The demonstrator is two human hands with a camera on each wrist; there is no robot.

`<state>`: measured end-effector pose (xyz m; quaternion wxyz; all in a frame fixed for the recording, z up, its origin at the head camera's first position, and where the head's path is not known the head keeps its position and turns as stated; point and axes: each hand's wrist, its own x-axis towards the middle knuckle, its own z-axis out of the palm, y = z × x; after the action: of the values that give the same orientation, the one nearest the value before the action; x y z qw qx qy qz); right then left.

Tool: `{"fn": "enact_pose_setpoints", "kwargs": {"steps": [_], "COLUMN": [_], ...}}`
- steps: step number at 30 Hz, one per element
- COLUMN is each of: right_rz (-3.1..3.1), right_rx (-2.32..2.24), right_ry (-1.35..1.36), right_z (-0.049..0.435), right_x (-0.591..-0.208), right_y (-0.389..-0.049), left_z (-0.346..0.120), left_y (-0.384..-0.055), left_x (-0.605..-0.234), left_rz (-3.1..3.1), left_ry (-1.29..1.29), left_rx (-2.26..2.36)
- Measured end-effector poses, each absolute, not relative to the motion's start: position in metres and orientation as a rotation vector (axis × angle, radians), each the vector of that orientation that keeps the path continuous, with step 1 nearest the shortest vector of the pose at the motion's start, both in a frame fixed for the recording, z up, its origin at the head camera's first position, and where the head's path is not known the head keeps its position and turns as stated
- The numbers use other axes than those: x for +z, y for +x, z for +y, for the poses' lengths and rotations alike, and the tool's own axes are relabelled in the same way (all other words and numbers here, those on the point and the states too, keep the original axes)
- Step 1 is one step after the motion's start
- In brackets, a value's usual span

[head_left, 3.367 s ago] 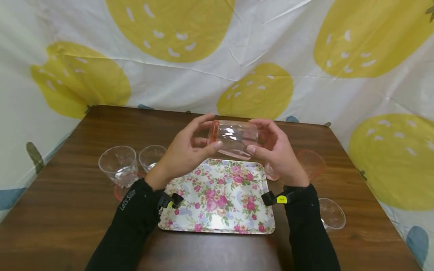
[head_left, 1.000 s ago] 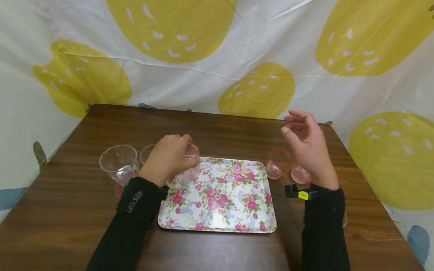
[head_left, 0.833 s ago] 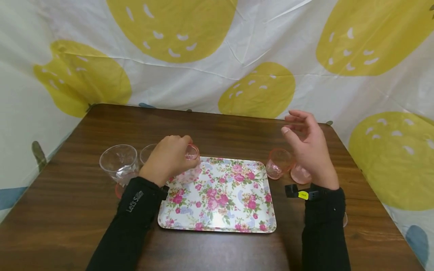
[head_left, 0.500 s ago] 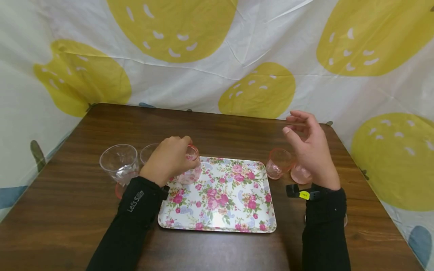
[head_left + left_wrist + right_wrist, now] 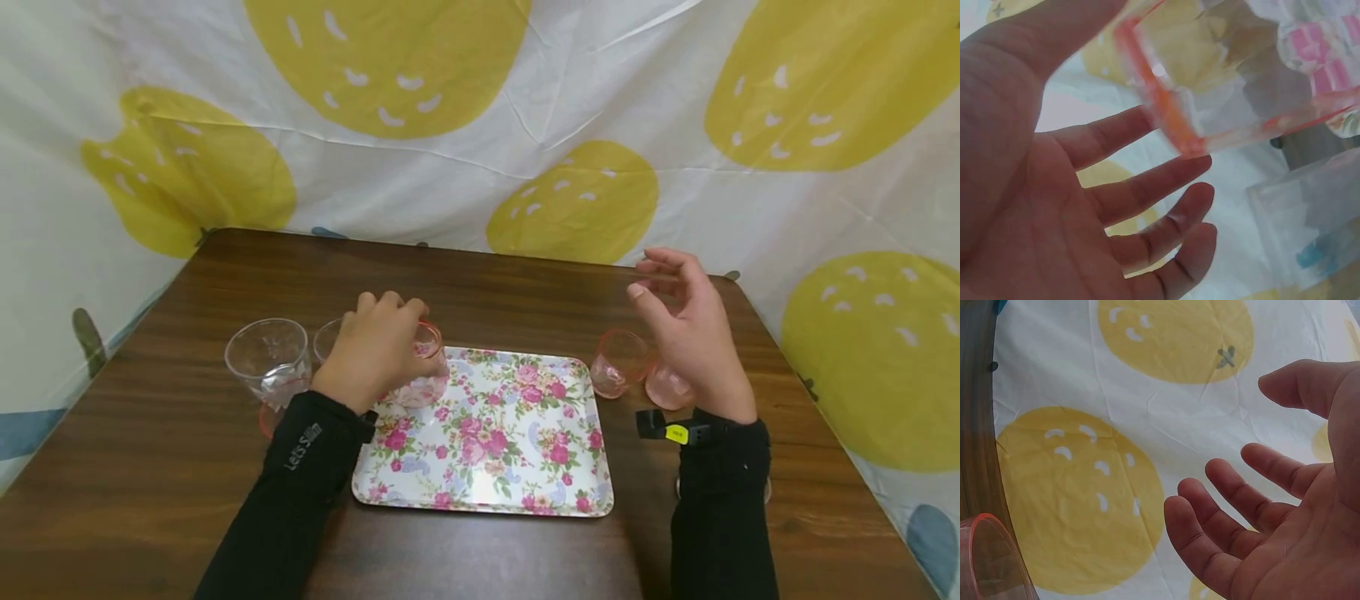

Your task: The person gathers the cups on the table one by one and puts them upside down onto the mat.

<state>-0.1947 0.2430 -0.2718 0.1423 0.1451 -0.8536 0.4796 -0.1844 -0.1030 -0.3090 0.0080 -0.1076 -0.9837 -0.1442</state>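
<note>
A clear drinking glass with a pink-red rim (image 5: 427, 379) stands upright on the back left corner of a floral tray (image 5: 480, 479). My left hand (image 5: 375, 346) is at its left side. In the left wrist view the spread fingers (image 5: 1141, 194) lie beside the glass's rim (image 5: 1160, 100), the index fingertip right at it. My right hand (image 5: 693, 333) hovers empty over the table's right side, its fingers loosely bent. Below it are a pink-tinted glass (image 5: 617, 367) and a second pink glass (image 5: 666, 387), partly hidden by the wrist.
A large clear glass (image 5: 266, 358) stands left of the tray, with another clear glass (image 5: 324, 337) half hidden by my left hand. A reddish rim (image 5: 267, 419) shows beside the left sleeve. The right sleeve covers most of another glass (image 5: 767, 490). A fruit-print cloth (image 5: 420, 183) hangs behind the table.
Both hands held a glass up over the tray at first. Later the left hand set the pink-rimmed glass on the tray and the right moved away right. Lately the left fingers have spread from the glass.
</note>
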Motion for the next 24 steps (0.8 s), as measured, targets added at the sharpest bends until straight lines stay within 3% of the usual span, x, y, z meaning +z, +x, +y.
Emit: {"fn": "enact_pose_setpoints", "kwargs": {"steps": [12,24], "right_rz": [-2.461,-2.474], "right_rx": [1.365,1.359], "right_ry": [0.411,0.4], "right_z": [0.245,0.245], "right_x": [-0.27,-0.271], "right_y": [-0.194,-0.195], "left_z": [-0.156,-0.205], "left_y": [-0.17,-0.168], "left_x": [-0.276,-0.273], "left_rz": [-3.062,-3.129], "left_ry": [-0.147,0.008], "left_rx": [-0.6,-0.693]}}
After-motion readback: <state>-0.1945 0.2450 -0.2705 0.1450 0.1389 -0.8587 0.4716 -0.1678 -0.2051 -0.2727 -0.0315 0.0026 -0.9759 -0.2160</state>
